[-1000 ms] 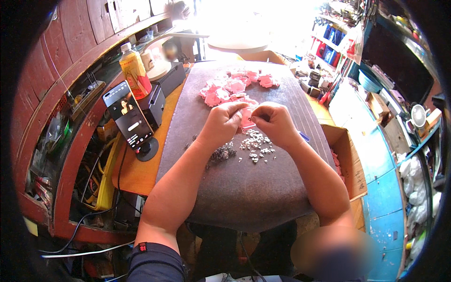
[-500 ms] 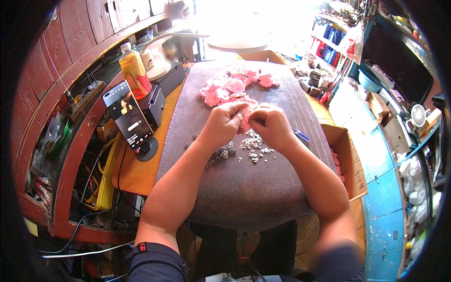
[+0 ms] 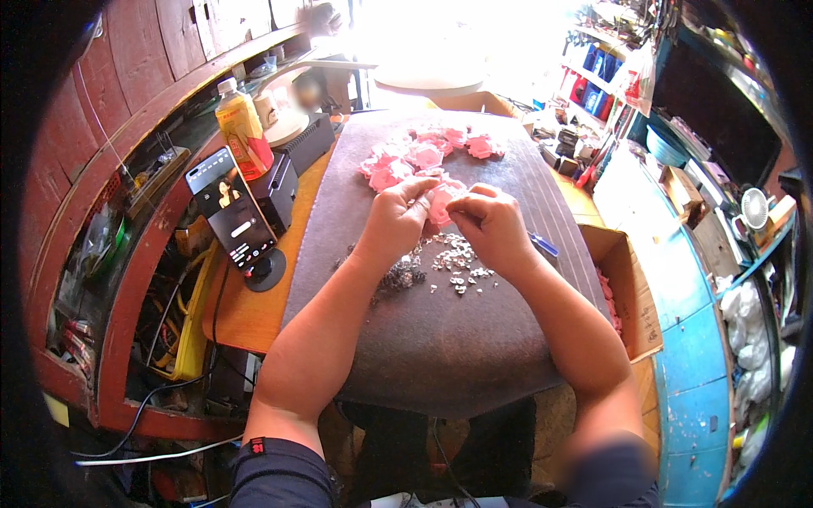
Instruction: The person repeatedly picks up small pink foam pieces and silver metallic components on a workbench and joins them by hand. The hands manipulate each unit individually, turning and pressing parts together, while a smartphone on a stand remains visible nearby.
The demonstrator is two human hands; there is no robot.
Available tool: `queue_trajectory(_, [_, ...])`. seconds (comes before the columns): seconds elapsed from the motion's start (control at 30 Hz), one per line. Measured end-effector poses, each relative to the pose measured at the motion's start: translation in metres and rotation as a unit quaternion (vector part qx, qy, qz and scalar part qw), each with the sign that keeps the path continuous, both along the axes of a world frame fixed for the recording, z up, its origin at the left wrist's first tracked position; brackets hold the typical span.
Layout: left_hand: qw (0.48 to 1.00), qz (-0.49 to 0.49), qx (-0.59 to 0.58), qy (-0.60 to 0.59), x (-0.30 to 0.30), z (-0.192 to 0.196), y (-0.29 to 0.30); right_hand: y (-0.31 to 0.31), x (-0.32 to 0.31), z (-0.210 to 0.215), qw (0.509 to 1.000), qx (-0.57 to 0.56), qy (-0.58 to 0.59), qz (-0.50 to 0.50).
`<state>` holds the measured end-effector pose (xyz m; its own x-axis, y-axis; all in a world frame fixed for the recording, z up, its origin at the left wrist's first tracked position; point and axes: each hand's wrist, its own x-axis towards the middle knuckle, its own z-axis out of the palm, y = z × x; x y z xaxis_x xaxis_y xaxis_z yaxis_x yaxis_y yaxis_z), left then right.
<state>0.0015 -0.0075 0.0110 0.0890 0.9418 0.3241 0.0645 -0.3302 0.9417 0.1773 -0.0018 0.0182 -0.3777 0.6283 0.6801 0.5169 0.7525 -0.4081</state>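
My left hand is closed on a pink artificial flower, its thumb and fingers pinching the flower's left side above the dark table. On the flower's right, my right hand is closed in a pinch close to the petals; whatever its fingertips hold is too small to make out. Below the hands lie a scatter of small white pieces and a heap of small dark pieces. More pink flowers are piled beyond my hands.
A blue-handled tool lies right of my right hand. At the left edge stand a phone on a round stand and a drink bottle. A cardboard box with pink pieces sits low at the right.
The held flower has turned and more of its face shows between my hands. My right fingertips have drawn slightly apart from my left hand.
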Motion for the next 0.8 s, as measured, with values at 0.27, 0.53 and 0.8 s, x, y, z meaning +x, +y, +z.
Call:
queue_trajectory(0.27, [1.0,0.001,0.015,-0.005,-0.002,-0.004,0.005,-0.001,0.002,0.001,0.997,0.073,-0.033,0.014])
queue_trajectory(0.53, [0.997,-0.038,0.04,-0.062,0.003,-0.001,0.002,0.017,0.008,-0.005,0.898,-0.355,0.219,0.143])
queue_trajectory(0.8, [0.979,0.001,0.168,0.112,-0.005,-0.008,0.005,0.018,0.007,-0.009,0.85,-0.443,0.219,0.181])
